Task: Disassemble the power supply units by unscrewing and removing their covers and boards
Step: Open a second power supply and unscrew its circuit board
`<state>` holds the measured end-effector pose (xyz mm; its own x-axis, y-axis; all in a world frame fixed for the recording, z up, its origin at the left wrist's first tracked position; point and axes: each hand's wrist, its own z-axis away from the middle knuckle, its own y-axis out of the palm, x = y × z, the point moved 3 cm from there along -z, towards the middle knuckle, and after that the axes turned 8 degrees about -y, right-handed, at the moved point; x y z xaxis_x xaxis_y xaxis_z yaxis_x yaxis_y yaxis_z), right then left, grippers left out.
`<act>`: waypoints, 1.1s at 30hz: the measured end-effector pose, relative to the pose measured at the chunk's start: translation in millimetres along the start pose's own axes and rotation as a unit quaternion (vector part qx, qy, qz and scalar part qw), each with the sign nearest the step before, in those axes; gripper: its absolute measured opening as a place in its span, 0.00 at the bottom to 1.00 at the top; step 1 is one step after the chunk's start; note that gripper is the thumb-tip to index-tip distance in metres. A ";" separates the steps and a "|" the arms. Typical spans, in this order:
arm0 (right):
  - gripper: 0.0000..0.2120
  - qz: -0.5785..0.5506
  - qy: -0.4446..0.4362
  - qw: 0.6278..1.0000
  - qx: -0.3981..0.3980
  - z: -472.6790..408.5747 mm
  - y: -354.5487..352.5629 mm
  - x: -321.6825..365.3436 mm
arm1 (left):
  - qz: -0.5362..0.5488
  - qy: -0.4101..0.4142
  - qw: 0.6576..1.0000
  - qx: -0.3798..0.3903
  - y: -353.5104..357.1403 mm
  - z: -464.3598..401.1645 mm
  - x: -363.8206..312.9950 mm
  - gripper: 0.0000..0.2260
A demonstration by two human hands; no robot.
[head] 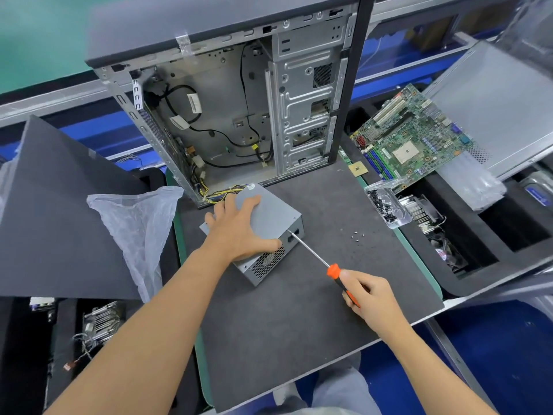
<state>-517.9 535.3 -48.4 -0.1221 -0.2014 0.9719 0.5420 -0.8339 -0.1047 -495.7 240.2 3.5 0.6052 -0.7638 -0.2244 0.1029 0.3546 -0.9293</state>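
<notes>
1. Pressing my left hand [239,226] flat, fingers spread, on the power supply unit [270,232] — a grey sheet-metal box on the dark mat [299,310], its long axis diagonal, perforated mesh end toward me.
2. My right hand [369,290] grips the orange-handled screwdriver [324,260] — steel shaft slanting up-left, tip at the unit's right face.
3. Yellow-and-black cables [221,194] run from the unit into the open computer case [239,109].
</notes>
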 end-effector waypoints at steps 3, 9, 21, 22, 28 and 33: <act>0.15 0.115 -0.080 0.989 -0.054 4.8 -4.7 -2.2 | -0.007 -0.003 1.000 -0.004 1.4 3.0 -2.7 0.52; 0.10 0.173 -0.112 0.976 -0.065 11.0 -10.5 -8.4 | 0.018 0.008 1.000 -0.003 5.6 9.7 -5.4 0.54; 0.13 0.071 -0.002 0.997 0.033 10.2 -3.7 -13.7 | 0.199 -0.047 0.978 -0.043 -4.4 -3.0 34.9 0.22; 0.12 0.074 -0.002 0.997 0.034 10.3 -3.3 -14.1 | 0.215 -0.062 0.974 -0.041 -6.3 -3.3 34.7 0.21; 0.13 0.041 0.015 0.999 0.028 12.9 -1.5 -11.9 | 0.230 -0.091 0.968 -0.045 -11.8 -4.8 44.2 0.17; 0.25 -0.003 0.072 0.997 0.040 11.5 0.9 -8.0 | 0.237 -0.087 0.966 -0.049 -6.8 -5.2 49.2 0.17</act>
<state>-506.8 542.0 -53.8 -0.2396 -0.2729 0.9317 0.6051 -0.7924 -0.0765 -470.8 197.4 -2.8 0.6910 -0.4223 -0.5867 -0.2891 0.5824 -0.7598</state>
